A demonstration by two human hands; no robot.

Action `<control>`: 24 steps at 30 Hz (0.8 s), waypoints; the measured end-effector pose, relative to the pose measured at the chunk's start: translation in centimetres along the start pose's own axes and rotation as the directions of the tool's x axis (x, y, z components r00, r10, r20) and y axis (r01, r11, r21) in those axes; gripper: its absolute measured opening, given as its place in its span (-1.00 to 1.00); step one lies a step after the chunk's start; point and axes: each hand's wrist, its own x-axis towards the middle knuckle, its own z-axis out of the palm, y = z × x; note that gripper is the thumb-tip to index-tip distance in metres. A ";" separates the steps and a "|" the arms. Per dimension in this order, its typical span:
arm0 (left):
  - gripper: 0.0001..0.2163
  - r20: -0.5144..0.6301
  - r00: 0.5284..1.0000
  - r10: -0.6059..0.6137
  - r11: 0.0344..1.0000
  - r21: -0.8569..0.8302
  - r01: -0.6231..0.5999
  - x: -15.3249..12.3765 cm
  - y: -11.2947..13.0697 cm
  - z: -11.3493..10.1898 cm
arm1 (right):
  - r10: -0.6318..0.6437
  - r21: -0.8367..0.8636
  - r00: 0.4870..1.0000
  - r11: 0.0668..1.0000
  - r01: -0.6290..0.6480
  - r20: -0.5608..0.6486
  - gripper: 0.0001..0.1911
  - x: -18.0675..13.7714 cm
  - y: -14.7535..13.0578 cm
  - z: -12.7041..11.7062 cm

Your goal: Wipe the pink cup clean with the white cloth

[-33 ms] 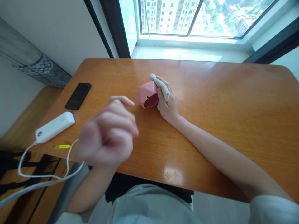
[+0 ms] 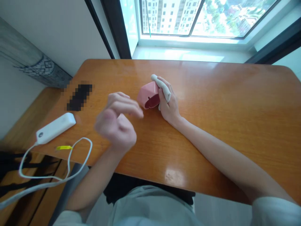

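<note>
So the right hand [image 2: 171,106] had the white cloth [image 2: 162,87] pinched against the pink container [image 2: 147,94], around the middle of the desk [image 2: 223,103], and I figured that slick-looking thing could've skidded if the fingers slipped. The left hand [image 2: 117,121] hung near it, blurry, half curled, couldn't tell if fully closed. Plenty of room rightward, but pulling that one back might've snagged the white cable [image 2: 35,189] looping over the near edge.
</note>
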 end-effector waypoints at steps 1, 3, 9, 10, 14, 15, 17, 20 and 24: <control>-0.51 -0.049 0.998 0.028 1.000 0.014 -0.028 0.2 -1.0 0.9 | 0.005 0.000 1.000 1.000 -0.005 0.003 -0.45 0.0 -0.1 0.0; -0.64 -0.011 0.999 0.052 0.997 0.066 -0.051 0.6 -3.8 2.8 | 0.015 0.002 1.000 1.000 -0.015 0.011 -0.45 0.0 -0.3 -0.1; -0.39 0.258 0.964 -0.060 0.996 0.077 0.042 0.4 -10.6 5.8 | 0.056 -0.006 0.998 0.998 -0.057 -0.026 -0.45 -0.2 0.5 0.2; -0.39 0.272 0.960 -0.064 0.996 0.074 0.045 0.5 -10.9 5.8 | 0.050 -0.009 0.998 0.999 -0.051 -0.033 -0.46 -0.2 0.6 0.2; -0.38 0.285 0.958 -0.029 0.999 0.048 0.016 0.7 -10.9 5.5 | -0.041 -0.082 0.999 0.996 0.039 -0.017 -0.44 -0.4 -0.5 -0.3; -0.39 0.290 0.957 -0.022 0.999 0.037 0.012 0.7 -10.9 5.4 | -0.076 -0.113 0.997 0.991 0.077 0.018 -0.42 -0.5 -1.0 -0.5; -0.38 0.304 0.952 -0.024 0.999 0.032 0.015 0.6 -10.9 5.3 | -0.145 -0.165 0.982 0.973 0.164 0.120 -0.41 -0.6 -2.0 -0.8; -0.34 0.319 0.946 -0.054 0.998 0.060 0.037 0.5 -10.7 5.2 | -0.210 -0.182 0.966 0.955 0.236 0.151 -0.42 -0.5 -2.3 -0.9; -0.36 0.300 0.953 -0.035 0.999 0.048 0.022 0.5 -10.5 5.4 | -0.074 -0.083 0.997 0.994 0.072 -0.023 -0.49 0.0 -0.9 -0.2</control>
